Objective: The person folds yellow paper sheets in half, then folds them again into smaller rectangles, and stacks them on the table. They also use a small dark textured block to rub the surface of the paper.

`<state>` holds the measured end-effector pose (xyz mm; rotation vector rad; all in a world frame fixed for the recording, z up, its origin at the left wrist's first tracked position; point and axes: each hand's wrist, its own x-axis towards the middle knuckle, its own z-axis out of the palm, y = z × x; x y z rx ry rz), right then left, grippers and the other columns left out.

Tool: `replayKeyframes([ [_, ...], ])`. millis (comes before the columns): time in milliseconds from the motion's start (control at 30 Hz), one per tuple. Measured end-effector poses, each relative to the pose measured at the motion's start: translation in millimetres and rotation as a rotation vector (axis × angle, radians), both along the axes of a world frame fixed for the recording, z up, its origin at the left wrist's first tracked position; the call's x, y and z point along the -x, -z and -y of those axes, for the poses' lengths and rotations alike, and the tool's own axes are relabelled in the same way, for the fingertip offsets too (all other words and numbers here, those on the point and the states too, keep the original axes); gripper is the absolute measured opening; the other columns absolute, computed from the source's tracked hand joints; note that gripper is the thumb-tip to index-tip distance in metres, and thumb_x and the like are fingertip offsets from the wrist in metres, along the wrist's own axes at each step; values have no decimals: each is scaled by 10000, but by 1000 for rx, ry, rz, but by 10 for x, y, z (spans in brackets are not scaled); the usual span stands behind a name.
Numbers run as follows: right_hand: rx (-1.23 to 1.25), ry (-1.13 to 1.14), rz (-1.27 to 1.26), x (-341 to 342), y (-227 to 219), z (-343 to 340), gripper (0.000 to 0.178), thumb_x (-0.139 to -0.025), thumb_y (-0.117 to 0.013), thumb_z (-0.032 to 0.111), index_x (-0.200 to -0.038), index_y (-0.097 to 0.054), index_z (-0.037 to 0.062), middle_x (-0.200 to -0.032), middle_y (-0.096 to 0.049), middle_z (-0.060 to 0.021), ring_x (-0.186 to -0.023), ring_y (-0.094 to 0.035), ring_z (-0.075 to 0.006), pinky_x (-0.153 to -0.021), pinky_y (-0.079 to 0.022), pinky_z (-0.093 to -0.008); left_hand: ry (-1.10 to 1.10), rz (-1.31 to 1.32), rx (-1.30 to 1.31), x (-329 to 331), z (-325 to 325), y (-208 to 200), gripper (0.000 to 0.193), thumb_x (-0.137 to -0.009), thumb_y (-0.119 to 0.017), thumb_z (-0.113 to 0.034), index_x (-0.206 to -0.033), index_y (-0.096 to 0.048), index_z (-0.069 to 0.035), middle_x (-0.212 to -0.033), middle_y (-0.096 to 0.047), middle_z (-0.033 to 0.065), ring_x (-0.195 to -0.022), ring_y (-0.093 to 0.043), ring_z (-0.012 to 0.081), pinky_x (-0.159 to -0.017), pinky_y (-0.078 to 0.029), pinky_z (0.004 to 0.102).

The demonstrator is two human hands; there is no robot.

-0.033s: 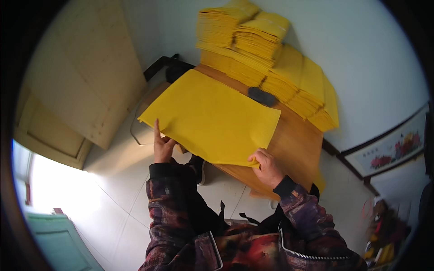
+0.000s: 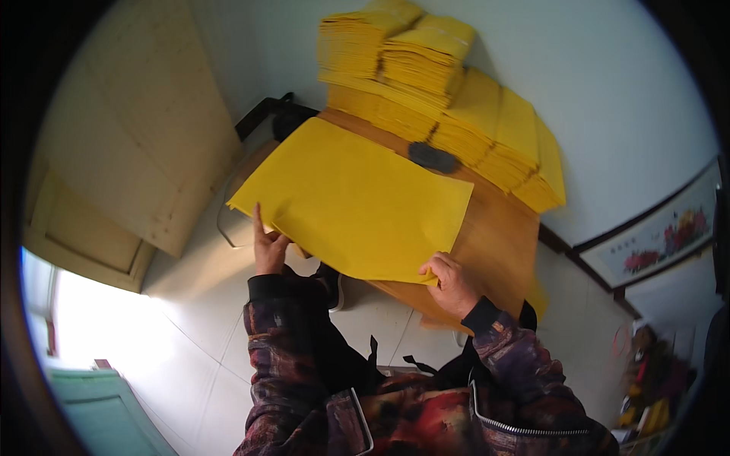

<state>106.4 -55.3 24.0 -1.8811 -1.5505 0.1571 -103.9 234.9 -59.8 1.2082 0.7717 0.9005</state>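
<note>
A large yellow sheet (image 2: 357, 201) with the look of felt or thick paper lies over the wooden table (image 2: 498, 243), its near edge reaching past the table's front. My left hand (image 2: 269, 249) holds that near edge toward the left, one finger stretched up along it and the others partly under the sheet. Near the right front corner, my right hand (image 2: 450, 283) pinches the edge between thumb and curled fingers, and the sheet bends a little there. Whether it is one layer or several, I cannot tell.
Tall stacks of folded yellow sheets (image 2: 498, 121) stand along the table's back against the wall. A dark grey cloth-like item (image 2: 433, 157) lies before them. Wooden boards (image 2: 137, 114) lean at the left; a framed flower picture (image 2: 658, 235) rests at the right.
The whole view has shifted slightly. Both hands keep their places on the sheet's near edge, and the sheet itself has hardly moved.
</note>
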Motion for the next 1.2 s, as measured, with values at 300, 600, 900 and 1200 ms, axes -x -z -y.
replayKeyframes([
  [300, 32, 279, -128, -71, 209, 1390, 258, -668, -573, -107, -873, -525, 43, -871, -571, -117, -863, -573, -340, -717, -474, -391, -279, -293, -473, -73, 545, 22, 553, -871, -608, -56, -1376, -385, -72, -720, -619, 63, -614, -572, 133, -570, -460, 272],
  [600, -11, 432, -5, -50, 264, 1870, 252, -657, -610, -73, -855, -532, 63, -881, -586, -98, -884, -579, -329, -737, -476, -381, 470, -661, -1219, -437, 2030, -430, 735, -655, -773, -314, -1316, -501, -145, -1398, -418, 115, -1313, -355, 332, -1048, -293, 493],
  [900, -15, 339, 69, -11, 276, 2119, 245, -665, -539, -91, -869, -563, 42, -962, -593, -81, -944, -541, -317, -800, -442, -403, 487, -811, -1353, -639, 2085, -402, 617, -634, -650, -61, -1224, -568, -218, -1328, -501, 26, -1259, -426, 269, -998, -345, 448],
  [1200, -194, 567, -377, -172, 288, 2302, 170, -816, -563, -54, -970, -584, 13, -1066, -616, -67, -821, -612, -145, -675, -471, -248, 751, -785, -1135, -592, 1933, -632, 698, -638, -598, -32, -1316, -494, -159, -1409, -421, 116, -1336, -348, 315, -1081, -293, 462],
])
